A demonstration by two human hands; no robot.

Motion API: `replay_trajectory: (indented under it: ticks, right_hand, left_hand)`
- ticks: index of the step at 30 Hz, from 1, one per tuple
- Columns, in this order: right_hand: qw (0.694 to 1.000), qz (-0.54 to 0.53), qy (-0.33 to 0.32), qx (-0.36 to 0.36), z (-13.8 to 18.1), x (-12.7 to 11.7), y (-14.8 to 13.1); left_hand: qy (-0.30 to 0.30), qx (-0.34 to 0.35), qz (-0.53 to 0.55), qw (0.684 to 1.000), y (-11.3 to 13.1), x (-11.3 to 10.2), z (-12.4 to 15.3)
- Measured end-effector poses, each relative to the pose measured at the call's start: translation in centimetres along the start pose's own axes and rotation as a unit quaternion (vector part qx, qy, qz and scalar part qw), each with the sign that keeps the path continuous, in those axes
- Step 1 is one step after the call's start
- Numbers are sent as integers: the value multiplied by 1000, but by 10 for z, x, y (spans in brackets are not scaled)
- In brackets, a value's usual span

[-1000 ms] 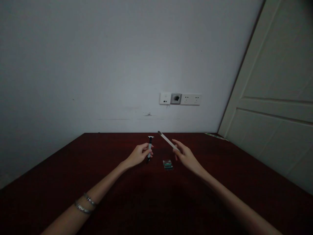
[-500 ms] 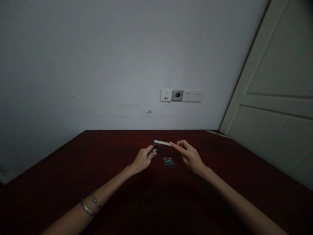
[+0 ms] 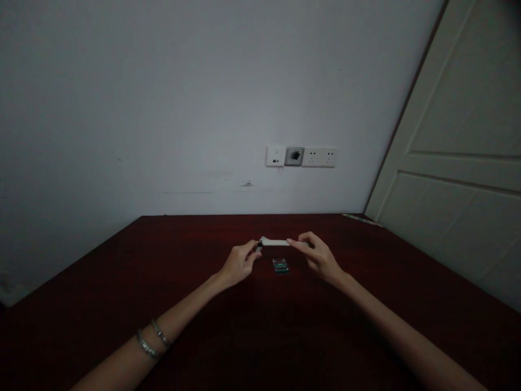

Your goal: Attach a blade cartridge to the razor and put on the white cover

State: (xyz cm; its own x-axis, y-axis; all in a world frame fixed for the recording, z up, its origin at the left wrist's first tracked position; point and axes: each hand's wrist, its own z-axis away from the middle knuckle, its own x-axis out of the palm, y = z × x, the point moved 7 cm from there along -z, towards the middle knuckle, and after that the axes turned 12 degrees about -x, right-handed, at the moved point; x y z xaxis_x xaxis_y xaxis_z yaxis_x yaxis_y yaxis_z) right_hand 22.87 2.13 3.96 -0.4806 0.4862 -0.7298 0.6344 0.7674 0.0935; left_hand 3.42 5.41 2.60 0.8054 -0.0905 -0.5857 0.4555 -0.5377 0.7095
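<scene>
Above the table, my right hand (image 3: 321, 257) pinches a slim white handle (image 3: 277, 243) between thumb and fingers. It lies almost level, and its left end flares out like a razor's head. My left hand (image 3: 237, 265) is closed on a small grey and dark piece (image 3: 259, 248) at that flared end. The two parts meet or nearly touch; I cannot tell whether they are joined. Below and between the hands, a small clear case (image 3: 280, 265) with green inside lies flat on the table.
The dark red table (image 3: 195, 233) reaches back to a pale wall (image 3: 183, 108). Wall sockets (image 3: 319, 157) sit above its back edge. A thin pale strip (image 3: 362, 220) lies at the back right corner, beside a light panelled door (image 3: 456, 168).
The white handle has turned and come level, its flared end now showing and lowered towards my left fingers. My right fingers have wrapped further around it. The clear case has not moved.
</scene>
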Motion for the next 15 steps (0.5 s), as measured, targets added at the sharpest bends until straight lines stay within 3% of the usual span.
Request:
replay_trajectory:
  ticks: [8, 12, 15]
  right_hand:
    - [999, 22, 27, 8, -1, -8, -5]
    - [1000, 13, 4, 0, 3, -5, 0]
    - [999, 23, 28, 4, 5, -10, 8]
  left_hand:
    - [-9, 14, -19, 1000, 3, 7, 5]
    - [13, 13, -20, 1000, 3, -3, 6]
    - [31, 5, -33, 999, -1, -11, 5]
